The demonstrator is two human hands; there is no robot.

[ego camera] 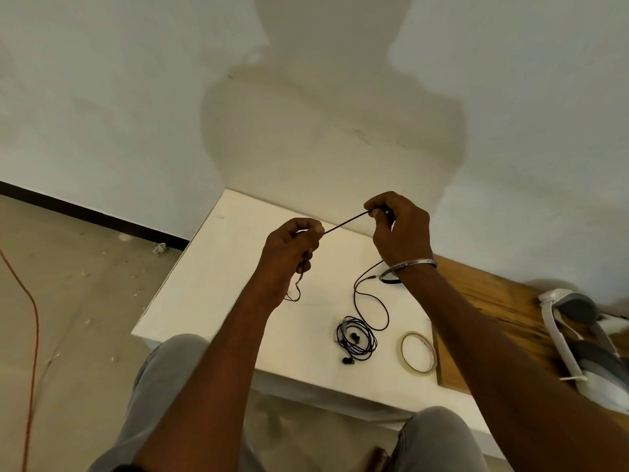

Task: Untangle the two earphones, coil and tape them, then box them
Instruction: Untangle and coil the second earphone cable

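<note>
A dark earphone cable [345, 222] is stretched taut between my two hands above the white table [218, 267]. My left hand [292, 247] pinches one end, and a short loop of cable hangs below that fist. My right hand [398, 226] pinches the other end, and the rest of the cable trails down in a loose curve onto the table. A second black earphone [355, 337] lies coiled on the table near the front, its earbuds beside it. A roll of clear tape [418, 352] lies flat just right of the coil.
A wooden surface [483, 301] adjoins the table on the right, carrying a white and grey headset [575, 335]. A dark ring-shaped object [389, 279] lies under my right wrist. The wall stands close behind. An orange cord [32, 321] runs along the floor at left.
</note>
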